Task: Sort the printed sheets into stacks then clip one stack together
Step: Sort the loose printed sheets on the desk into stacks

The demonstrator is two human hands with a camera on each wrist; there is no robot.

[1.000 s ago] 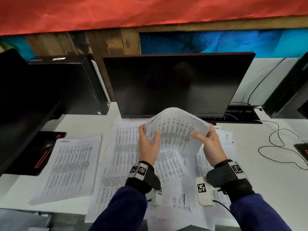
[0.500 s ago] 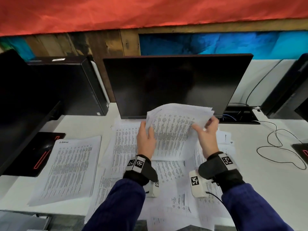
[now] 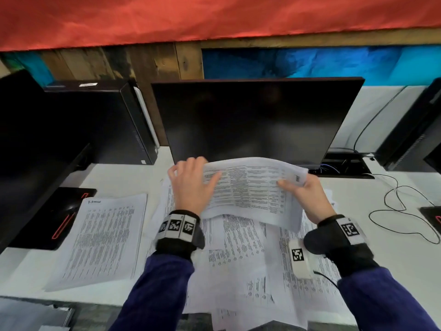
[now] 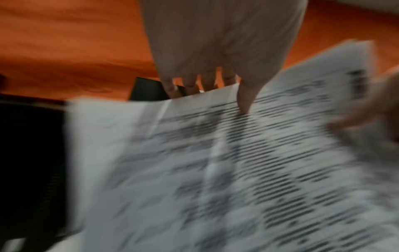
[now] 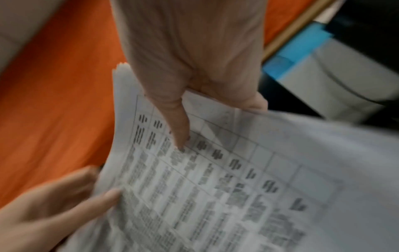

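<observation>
Head view, read from nine o'clock to three o'clock. A sorted stack [image 3: 100,237] of printed sheets lies flat on the white desk [image 3: 372,237] at eight o'clock, beside a black computer case [image 3: 112,120]. At the centre, loose sheets [image 3: 241,254] lie spread and overlapping in front of the dark monitor [image 3: 255,120]. Above them both hands hold a bundle of sheets [image 3: 250,189] clear of the desk, arched upward in the middle.

The left hand [image 3: 191,185] takes the bundle's nine o'clock edge: thumb laid across the printed face, fingers curled behind it. The right hand [image 3: 303,194] pinches the three o'clock edge, thumb on top and fingers beneath; the right wrist view shows several sheet edges fanned at that corner. A cable [image 3: 401,211] loops on the desk at three o'clock. No clip is seen.

Handling, as a judgement: the bundle is light, thin and limp, so it sags wherever it is unsupported, and the sheets probably slide on one another. Hold is best taken at two opposite edges, thumb against fingers, with the edges squared before clipping.

Compared with half a second earlier, the bundle has turned from a steep, near-upright tilt to a flatter, wider span, and the left hand has shifted toward ten o'clock.
</observation>
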